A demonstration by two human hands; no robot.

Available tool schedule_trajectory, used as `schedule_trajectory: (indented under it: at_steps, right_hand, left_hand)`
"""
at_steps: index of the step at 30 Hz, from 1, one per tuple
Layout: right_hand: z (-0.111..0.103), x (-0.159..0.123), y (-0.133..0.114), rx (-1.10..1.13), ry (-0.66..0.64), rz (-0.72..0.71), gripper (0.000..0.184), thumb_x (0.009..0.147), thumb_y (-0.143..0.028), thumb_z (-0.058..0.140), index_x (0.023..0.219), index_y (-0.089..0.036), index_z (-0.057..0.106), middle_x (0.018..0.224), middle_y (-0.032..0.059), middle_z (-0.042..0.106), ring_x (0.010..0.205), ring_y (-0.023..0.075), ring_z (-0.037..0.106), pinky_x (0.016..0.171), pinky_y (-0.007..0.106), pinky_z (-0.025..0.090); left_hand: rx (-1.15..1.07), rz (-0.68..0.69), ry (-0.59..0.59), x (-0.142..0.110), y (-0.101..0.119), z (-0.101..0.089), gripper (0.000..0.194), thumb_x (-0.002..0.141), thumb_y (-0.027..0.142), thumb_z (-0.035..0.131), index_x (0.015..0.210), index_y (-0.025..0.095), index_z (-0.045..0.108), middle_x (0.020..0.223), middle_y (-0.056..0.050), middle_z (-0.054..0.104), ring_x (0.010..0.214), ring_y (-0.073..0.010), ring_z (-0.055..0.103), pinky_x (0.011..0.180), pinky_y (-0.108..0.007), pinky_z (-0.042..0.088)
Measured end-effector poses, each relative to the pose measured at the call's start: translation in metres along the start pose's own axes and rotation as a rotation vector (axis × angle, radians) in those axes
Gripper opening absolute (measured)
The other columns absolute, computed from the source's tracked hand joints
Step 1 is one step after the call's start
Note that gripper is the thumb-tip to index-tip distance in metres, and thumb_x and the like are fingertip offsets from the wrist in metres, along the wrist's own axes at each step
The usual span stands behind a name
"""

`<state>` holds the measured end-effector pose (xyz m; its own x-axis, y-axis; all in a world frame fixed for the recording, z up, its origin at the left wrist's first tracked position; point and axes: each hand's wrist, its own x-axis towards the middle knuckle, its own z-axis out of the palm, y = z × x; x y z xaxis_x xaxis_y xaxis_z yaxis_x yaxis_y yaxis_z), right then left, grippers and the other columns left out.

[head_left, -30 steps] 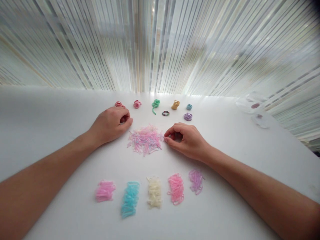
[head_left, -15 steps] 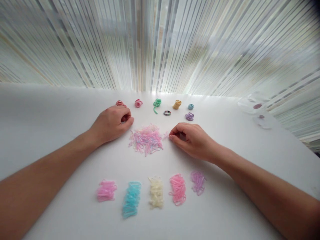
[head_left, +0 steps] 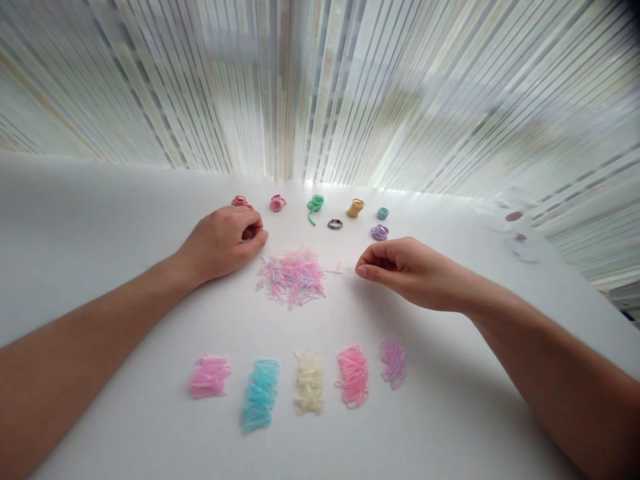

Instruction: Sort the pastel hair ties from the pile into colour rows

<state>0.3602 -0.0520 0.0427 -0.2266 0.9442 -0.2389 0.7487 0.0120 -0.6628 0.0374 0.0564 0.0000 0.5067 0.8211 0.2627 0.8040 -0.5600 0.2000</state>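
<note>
A loose heap of small mixed pastel rubber bands lies mid-table. My left hand rests at its upper left, fingers curled and thumb near the index finger, with nothing visible in them. To the right of the heap, my right hand is pinched just above the table; anything between its fingertips is too faint to make out. A few stray pink bands lie between the heap and that hand. Closer to me sit sorted piles: magenta-pink bands, blue bands, cream bands, pink bands and purple bands.
Along the back stand a red coil, a pink coil, a green coil, a yellow coil, a blue coil and a purple coil. A dark bracelet lies among them. Clear plastic items are far right.
My right hand has drawn back to the right, away from the heap and the stray bands, and its wrist has lifted. The left hand stays nearly where it was.
</note>
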Motion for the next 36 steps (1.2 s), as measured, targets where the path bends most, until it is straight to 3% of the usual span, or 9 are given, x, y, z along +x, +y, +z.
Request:
schedule_trajectory:
  at_steps: [9,16,22,29,36]
  right_hand:
    - [-0.007,0.003,0.002,0.059,-0.092,-0.013,0.042,0.091,-0.062,0.071,0.085,-0.021,0.07,0.074,-0.0014,0.053,0.069,0.0157,0.043,0.062,0.034,0.035]
    - [-0.012,0.007,0.015,0.042,-0.118,0.007,0.046,0.09,-0.066,0.074,0.088,-0.021,0.073,0.077,0.0001,0.059,0.071,0.0171,0.048,0.063,0.034,0.038]
    - [-0.021,0.002,0.014,-0.078,-0.232,-0.025,0.041,0.096,-0.059,0.068,0.097,-0.02,0.079,0.083,0.0034,0.07,0.074,0.019,0.055,0.066,0.035,0.042]
    - [-0.034,-0.005,0.011,-0.244,-0.177,-0.032,0.039,0.094,-0.057,0.07,0.102,-0.022,0.085,0.08,0.0033,0.069,0.071,0.0191,0.058,0.066,0.035,0.042]
    - [-0.024,-0.002,0.01,-0.227,-0.201,-0.07,0.027,0.09,-0.045,0.076,0.102,-0.022,0.085,0.085,0.0034,0.074,0.075,0.0186,0.059,0.067,0.034,0.044]
  left_hand:
    - [0.006,0.01,0.0,0.001,-0.002,0.001,0.026,0.094,0.044,0.048,0.077,0.023,0.052,0.081,-0.006,0.066,0.08,-0.0233,0.063,0.078,-0.037,0.044]
    - [0.0,0.01,0.005,0.001,-0.002,0.001,0.027,0.094,0.044,0.048,0.077,0.023,0.052,0.081,-0.006,0.066,0.079,-0.0229,0.063,0.078,-0.036,0.044]
    - [-0.002,0.03,0.006,0.001,-0.004,0.001,0.027,0.094,0.044,0.048,0.077,0.024,0.052,0.08,-0.005,0.066,0.078,-0.0225,0.062,0.077,-0.036,0.044]
    - [0.028,0.024,0.004,0.002,-0.004,0.001,0.027,0.094,0.044,0.047,0.077,0.024,0.051,0.08,-0.005,0.066,0.079,-0.0231,0.064,0.077,-0.036,0.044]
    - [0.033,0.025,0.019,0.001,-0.005,0.001,0.028,0.094,0.045,0.048,0.077,0.024,0.051,0.08,-0.005,0.066,0.077,-0.0236,0.063,0.075,-0.036,0.043]
